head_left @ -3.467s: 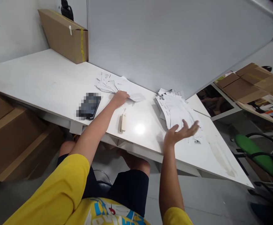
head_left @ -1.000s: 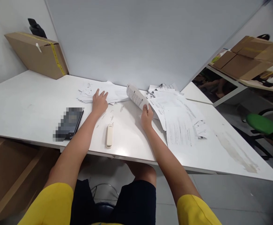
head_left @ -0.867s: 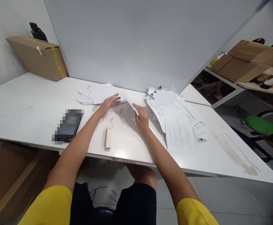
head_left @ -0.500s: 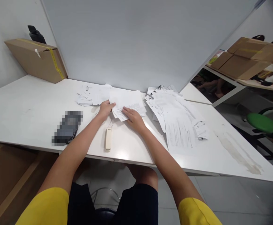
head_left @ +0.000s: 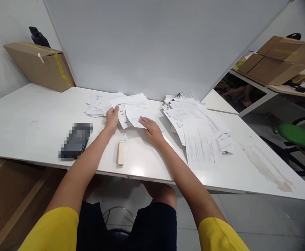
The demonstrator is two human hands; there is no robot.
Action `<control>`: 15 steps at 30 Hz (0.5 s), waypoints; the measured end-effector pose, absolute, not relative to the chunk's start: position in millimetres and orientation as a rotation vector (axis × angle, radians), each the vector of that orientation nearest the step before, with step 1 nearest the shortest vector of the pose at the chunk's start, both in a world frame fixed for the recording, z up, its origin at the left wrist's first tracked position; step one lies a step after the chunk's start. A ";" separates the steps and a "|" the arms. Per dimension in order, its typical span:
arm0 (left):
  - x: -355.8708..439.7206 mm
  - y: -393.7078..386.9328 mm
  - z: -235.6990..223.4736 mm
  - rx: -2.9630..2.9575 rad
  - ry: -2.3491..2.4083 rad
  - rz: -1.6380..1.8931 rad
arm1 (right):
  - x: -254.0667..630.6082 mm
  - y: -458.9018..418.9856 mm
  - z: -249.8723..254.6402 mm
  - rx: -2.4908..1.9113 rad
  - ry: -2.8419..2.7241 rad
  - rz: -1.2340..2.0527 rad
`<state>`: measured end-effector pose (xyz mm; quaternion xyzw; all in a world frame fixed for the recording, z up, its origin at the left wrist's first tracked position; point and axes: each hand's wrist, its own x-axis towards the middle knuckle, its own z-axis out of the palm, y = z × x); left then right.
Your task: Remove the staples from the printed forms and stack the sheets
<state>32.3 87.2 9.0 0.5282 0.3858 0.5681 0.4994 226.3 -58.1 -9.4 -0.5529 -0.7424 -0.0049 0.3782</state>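
Big white table [head_left: 47,129] with a messy paper pile [head_left: 199,129] over on the right, then the printed sheets [head_left: 130,103] mid-table, pinched at their left edge by the left hand [head_left: 112,120] (right hand [head_left: 153,133] just lies on them, fingers together), and a cream stapler [head_left: 121,153] nearer the front edge

Printed sheets [head_left: 128,104] — white; loosely fanned, slightly raised.

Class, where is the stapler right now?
In the head view, the stapler lies near the desk's front edge, left of centre, between the phone and the right hand.
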 end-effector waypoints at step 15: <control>36.3 83.1 3.8 1.577 0.773 1.005 | 145.7 78.5 73.6 -1.472 -1.966 0.055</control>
